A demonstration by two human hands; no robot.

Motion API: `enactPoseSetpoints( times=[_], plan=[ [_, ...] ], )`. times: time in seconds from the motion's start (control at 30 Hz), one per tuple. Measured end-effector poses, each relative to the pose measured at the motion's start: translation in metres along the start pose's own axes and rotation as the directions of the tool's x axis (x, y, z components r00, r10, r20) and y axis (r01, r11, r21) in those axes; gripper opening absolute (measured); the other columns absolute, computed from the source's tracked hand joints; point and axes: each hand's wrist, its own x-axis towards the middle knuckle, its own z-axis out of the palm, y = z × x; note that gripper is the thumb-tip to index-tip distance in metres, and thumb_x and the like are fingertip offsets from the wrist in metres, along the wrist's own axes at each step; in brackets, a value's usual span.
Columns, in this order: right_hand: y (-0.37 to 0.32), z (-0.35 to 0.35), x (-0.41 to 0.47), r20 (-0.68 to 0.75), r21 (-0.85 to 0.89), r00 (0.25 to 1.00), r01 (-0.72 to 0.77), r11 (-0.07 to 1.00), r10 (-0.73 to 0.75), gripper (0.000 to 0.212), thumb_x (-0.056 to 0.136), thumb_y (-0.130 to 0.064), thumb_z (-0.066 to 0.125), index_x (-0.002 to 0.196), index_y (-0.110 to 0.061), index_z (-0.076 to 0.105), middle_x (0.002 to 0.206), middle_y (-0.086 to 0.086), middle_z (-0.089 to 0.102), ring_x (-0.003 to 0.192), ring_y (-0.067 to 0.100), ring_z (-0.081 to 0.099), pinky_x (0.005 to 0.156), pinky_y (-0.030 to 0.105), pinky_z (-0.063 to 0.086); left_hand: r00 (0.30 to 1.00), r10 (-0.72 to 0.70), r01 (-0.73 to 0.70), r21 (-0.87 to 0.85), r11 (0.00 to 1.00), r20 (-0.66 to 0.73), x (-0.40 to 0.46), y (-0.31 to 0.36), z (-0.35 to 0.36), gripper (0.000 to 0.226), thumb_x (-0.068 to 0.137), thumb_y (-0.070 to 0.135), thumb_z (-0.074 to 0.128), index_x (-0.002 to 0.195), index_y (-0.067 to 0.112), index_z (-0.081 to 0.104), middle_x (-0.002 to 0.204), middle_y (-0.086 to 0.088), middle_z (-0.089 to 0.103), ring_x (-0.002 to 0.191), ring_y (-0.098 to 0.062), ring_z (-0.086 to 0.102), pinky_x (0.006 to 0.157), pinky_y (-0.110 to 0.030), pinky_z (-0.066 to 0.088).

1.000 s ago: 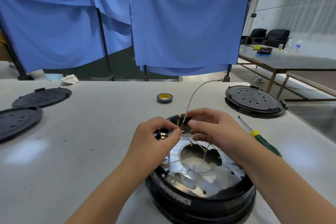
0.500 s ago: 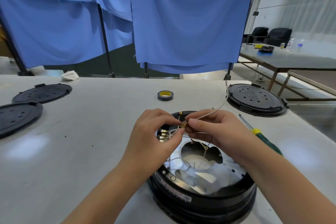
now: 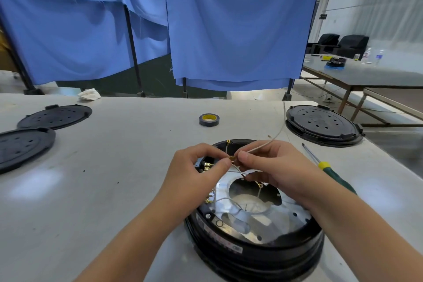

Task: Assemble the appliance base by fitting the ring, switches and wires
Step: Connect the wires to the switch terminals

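While both hands hover over the appliance base [image 3: 251, 247], the wire [image 3: 278, 131] now trails right, no longer arching far. Left hand [image 3: 196, 171] and right hand [image 3: 272, 167] fingers seemingly pinch its brass terminal [image 3: 231, 157].

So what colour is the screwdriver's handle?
Green with a yellow collar, on the screwdriver; head view.

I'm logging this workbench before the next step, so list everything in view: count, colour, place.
appliance base: one, black with silver plate, near centre of table.
wire: one, pale, brass terminal, pinched above the base.
black covers: two at left, one far right.
tape roll: one, dark with yellow core, behind the base.
screwdriver: one, green and yellow handle, right of the base.
crumpled cloth: one, white, far left edge.
table: one, grey.
curtains: blue, behind.
hands: left hand and right hand, both pinching the wire.
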Motion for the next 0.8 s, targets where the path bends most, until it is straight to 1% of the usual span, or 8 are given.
enactPoseSetpoints(
  times=[0.13, 0.27, 0.43, 0.5, 0.57, 0.67, 0.73, 0.8],
  plan=[
    [-0.001, 0.003, -0.003, -0.023, -0.209, 0.998, 0.047, 0.977, -0.053, 0.008, 0.082, -0.015, 0.072, 0.075, -0.017, 0.075, 0.075, 0.004, 0.073, 0.069, 0.009, 0.068, 0.059, 0.018, 0.052, 0.997, -0.061, 0.059, 0.043, 0.997, 0.041, 0.002, -0.001, -0.003, 0.011, 0.077, 0.024, 0.074, 0.069, 0.031, 0.073, 0.084, 0.012, 0.070, 0.086, 0.000, 0.063, 0.073, -0.012, 0.044],
    [-0.002, 0.005, -0.005, -0.002, -0.411, 0.999, 0.044, 0.911, -0.049, 0.013, 0.085, -0.017, 0.070, 0.072, -0.020, 0.072, 0.061, -0.004, 0.070, 0.047, 0.002, 0.061, 0.043, 0.011, 0.043, 0.990, -0.102, 0.091, 0.108, 0.990, 0.102, 0.003, 0.000, -0.008, 0.015, 0.076, 0.019, 0.075, 0.065, 0.029, 0.073, 0.082, 0.010, 0.070, 0.081, 0.000, 0.062, 0.062, 0.002, 0.039],
    [-0.009, 0.000, -0.005, -0.005, -0.356, 0.997, -0.069, 0.932, 0.072, 0.019, 0.073, -0.040, 0.077, 0.079, -0.022, 0.077, 0.079, -0.003, 0.075, 0.062, 0.006, 0.067, 0.050, 0.015, 0.047, 0.977, -0.184, 0.177, 0.071, 0.982, 0.106, 0.008, 0.000, -0.015, 0.013, 0.077, 0.023, 0.073, 0.064, 0.028, 0.074, 0.083, -0.002, 0.072, 0.079, -0.015, 0.066, 0.067, -0.015, 0.048],
    [-0.016, -0.006, -0.008, -0.046, -0.383, 0.993, -0.116, 0.916, 0.107, 0.042, 0.058, -0.055, 0.074, 0.082, -0.020, 0.075, 0.081, -0.004, 0.075, 0.056, 0.004, 0.064, 0.049, 0.015, 0.046, 0.972, -0.211, 0.208, 0.042, 0.977, 0.099, 0.009, 0.000, -0.016, 0.016, 0.077, 0.022, 0.073, 0.062, 0.030, 0.074, 0.077, 0.004, 0.073, 0.071, -0.008, 0.067, 0.071, -0.022, 0.050],
    [-0.024, -0.014, -0.011, -0.179, -0.481, 0.983, -0.115, 0.869, 0.030, 0.042, 0.056, -0.058, 0.076, 0.075, -0.021, 0.072, 0.066, -0.005, 0.071, 0.044, 0.002, 0.055, 0.043, 0.015, 0.043, 0.968, -0.231, 0.231, 0.016, 0.973, 0.098, 0.011, -0.001, -0.017, 0.016, 0.077, 0.022, 0.074, 0.063, 0.030, 0.074, 0.076, 0.009, 0.073, 0.070, -0.002, 0.066, 0.076, -0.024, 0.052],
    [-0.029, -0.022, -0.015, -0.298, -0.731, 0.877, 0.043, 0.681, -0.376, 0.027, 0.065, -0.053, 0.075, 0.069, -0.028, 0.066, 0.065, -0.010, 0.064, 0.059, -0.003, 0.054, 0.053, 0.017, 0.042, 0.966, -0.238, 0.240, -0.009, 0.971, 0.104, 0.013, -0.005, -0.018, 0.014, 0.078, 0.022, 0.074, 0.066, 0.028, 0.075, 0.083, 0.014, 0.072, 0.076, 0.000, 0.067, 0.078, -0.022, 0.052],
    [-0.031, -0.013, -0.016, -0.105, -0.865, 0.822, 0.202, 0.460, -0.559, 0.015, 0.073, -0.047, 0.071, 0.080, -0.034, 0.065, 0.082, -0.018, 0.062, 0.084, -0.003, 0.050, 0.073, 0.018, 0.038, 0.968, -0.217, 0.223, -0.034, 0.974, 0.126, 0.014, -0.005, -0.018, 0.015, 0.078, 0.018, 0.073, 0.065, 0.026, 0.076, 0.089, 0.019, 0.072, 0.082, 0.005, 0.065, 0.076, -0.016, 0.048],
    [-0.028, 0.002, -0.013, 0.101, -0.900, 0.825, 0.315, 0.303, -0.557, 0.019, 0.078, -0.041, 0.070, 0.094, -0.031, 0.068, 0.096, -0.017, 0.062, 0.101, 0.004, 0.045, 0.087, 0.022, 0.035, 0.968, -0.202, 0.213, -0.062, 0.975, 0.147, 0.015, -0.006, -0.018, 0.014, 0.078, 0.015, 0.074, 0.067, 0.023, 0.077, 0.099, 0.020, 0.070, 0.091, 0.005, 0.064, 0.085, -0.022, 0.048]
  ],
)
